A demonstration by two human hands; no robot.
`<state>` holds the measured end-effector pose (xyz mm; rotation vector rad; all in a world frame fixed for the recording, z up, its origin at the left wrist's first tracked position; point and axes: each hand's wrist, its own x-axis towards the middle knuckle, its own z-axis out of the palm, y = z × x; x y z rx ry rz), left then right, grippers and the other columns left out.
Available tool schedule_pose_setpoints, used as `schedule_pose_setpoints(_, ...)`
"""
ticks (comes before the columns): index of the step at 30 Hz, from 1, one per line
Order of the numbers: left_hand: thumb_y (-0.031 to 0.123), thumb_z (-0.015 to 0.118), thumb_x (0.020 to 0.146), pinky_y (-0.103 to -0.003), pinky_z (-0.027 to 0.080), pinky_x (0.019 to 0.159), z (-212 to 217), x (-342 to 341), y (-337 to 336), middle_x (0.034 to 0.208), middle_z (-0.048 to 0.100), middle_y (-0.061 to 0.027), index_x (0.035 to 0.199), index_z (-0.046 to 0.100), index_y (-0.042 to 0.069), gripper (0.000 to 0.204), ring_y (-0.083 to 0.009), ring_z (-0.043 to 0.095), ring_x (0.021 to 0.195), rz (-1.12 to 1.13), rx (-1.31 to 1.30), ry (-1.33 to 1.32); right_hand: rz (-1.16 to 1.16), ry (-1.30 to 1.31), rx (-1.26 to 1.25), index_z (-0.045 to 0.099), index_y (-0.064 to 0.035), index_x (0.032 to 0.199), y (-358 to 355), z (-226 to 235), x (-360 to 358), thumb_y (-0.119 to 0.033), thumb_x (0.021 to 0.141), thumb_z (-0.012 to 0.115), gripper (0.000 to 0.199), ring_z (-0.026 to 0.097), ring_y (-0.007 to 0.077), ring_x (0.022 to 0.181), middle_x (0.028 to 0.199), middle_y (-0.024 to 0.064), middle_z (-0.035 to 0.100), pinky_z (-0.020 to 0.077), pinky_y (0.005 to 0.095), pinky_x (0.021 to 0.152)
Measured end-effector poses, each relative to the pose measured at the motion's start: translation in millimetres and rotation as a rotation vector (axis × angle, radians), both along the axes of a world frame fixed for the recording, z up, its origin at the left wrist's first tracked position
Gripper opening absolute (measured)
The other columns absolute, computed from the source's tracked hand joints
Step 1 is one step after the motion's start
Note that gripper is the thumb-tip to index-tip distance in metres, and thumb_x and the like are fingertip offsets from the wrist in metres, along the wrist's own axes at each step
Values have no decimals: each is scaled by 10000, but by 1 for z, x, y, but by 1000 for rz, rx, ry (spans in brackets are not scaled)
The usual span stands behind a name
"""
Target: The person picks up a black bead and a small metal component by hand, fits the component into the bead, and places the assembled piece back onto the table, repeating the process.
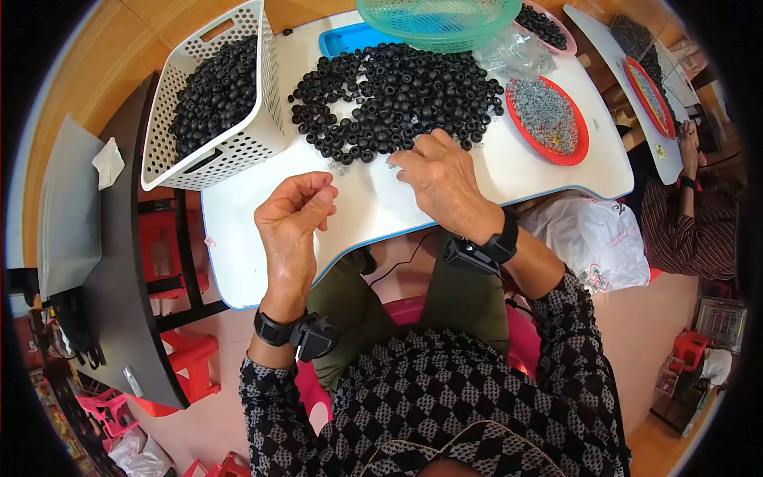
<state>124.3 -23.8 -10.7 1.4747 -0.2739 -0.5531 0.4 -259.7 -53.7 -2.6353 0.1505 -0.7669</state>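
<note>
A heap of small black ring-shaped parts (397, 95) covers the middle of a white table (238, 238). My right hand (439, 175) rests palm down at the heap's near edge, fingertips touching the black rings and a few small clear pieces beside them. My left hand (292, 213) hovers over the bare table nearer me, its fingers pinched together; whether something tiny sits between them I cannot tell. Both wrists wear black bands with small devices.
A white perforated basket (226, 147) of black rings stands at the left. A red plate (574, 147) of small grey pieces lies at the right, a green basket (439, 28) and blue tray (350, 38) at the back. Another person (691, 215) sits at the far right.
</note>
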Motion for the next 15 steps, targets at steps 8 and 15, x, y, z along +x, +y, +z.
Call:
schedule_pose_setpoints(8, 7, 807, 1025, -242, 501, 680, -26, 1, 3, 1029, 811, -82, 1204, 815, -45, 187, -114, 695, 811, -2, 26, 11, -39, -41, 18, 830, -62, 967, -3, -4, 5, 14, 855, 842, 136, 634, 328, 878, 897, 103, 667, 535, 457, 747)
schedule_pose_setpoints(15, -4, 802, 1034, -243, 555, 869, -30, -9, -4, 1062, 783, -15, 1230, 818, -20, 197, -79, 685, 938, -18, 109, -94, -171, -137, -9, 822, -32, 973, -30, 21, -20, 19, 873, 849, 115, 661, 332, 891, 909, 107, 710, 540, 444, 779)
